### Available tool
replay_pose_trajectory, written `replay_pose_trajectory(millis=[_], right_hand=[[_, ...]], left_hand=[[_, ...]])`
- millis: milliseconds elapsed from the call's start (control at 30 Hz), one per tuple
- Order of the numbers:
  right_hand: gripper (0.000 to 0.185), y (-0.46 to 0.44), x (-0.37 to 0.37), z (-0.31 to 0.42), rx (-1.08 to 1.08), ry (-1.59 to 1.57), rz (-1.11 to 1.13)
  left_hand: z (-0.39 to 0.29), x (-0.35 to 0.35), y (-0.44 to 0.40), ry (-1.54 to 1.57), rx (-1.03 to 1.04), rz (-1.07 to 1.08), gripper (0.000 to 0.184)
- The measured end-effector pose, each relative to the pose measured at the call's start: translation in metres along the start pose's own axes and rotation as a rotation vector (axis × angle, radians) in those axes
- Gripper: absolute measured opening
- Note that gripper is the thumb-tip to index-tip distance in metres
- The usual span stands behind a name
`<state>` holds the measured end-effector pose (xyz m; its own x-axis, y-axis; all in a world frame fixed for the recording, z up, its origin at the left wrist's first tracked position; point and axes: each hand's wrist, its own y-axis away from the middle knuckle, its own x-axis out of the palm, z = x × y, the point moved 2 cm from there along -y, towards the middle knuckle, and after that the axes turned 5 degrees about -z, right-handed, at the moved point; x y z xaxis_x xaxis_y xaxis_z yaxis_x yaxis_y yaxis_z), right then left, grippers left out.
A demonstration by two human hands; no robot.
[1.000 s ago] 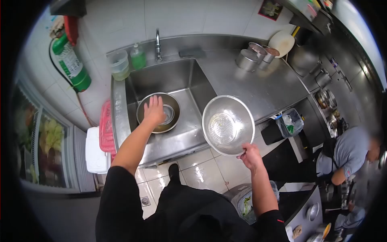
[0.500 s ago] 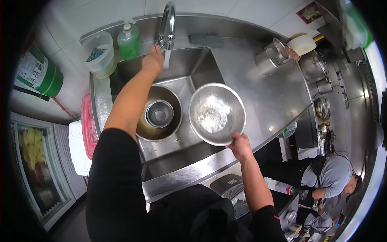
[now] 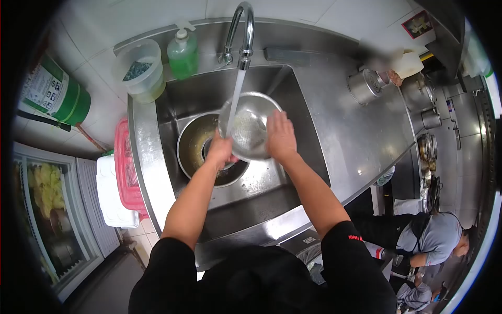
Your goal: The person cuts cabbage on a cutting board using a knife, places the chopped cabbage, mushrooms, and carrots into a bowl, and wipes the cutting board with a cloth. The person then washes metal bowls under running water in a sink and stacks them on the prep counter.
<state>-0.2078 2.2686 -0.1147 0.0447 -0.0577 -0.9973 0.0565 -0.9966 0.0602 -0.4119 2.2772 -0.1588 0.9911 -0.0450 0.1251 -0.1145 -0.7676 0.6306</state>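
Note:
Water runs from the tap [image 3: 246, 42] into a metal colander [image 3: 250, 125] above the sink [image 3: 306, 136]. My left hand [image 3: 219, 152] grips the colander's rim on the left. On the right side, my right hand [image 3: 281, 135] lies against the colander with its fingers stretched out. A larger metal bowl [image 3: 193, 141] stands in the sink, partly hidden beneath my left hand and the colander, with a small bowl inside it.
Left of the tap are a green soap bottle [image 3: 183, 55] and a plastic tub [image 3: 141, 73]. Metal pots [image 3: 366, 86] stand on the right counter. A red lid [image 3: 125, 167] is beside the sink. Two people [image 3: 429, 235] are at the lower right.
The colander has moved left under the tap, and water now streams into it. My left hand has come down from the tap and taken its rim. My right hand's fingers have opened against it.

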Motion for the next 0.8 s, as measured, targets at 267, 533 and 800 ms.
replay_pose_trajectory(millis=[267,533,800], right_hand=[[0.065,0.014,0.031,0.083,-0.157,-0.984,0.400],[0.059,-0.005,0.024,0.077,-0.196,-0.785,0.265],[0.069,-0.027,0.043,0.052,0.302,-0.748,-0.149]], left_hand=[[0.001,-0.026,-0.014,-0.220,0.258,-0.007,0.050],[-0.022,-0.020,0.003,-0.319,0.279,-0.001,0.052],[-0.098,0.014,-0.005,-0.951,0.225,0.121,0.063]])
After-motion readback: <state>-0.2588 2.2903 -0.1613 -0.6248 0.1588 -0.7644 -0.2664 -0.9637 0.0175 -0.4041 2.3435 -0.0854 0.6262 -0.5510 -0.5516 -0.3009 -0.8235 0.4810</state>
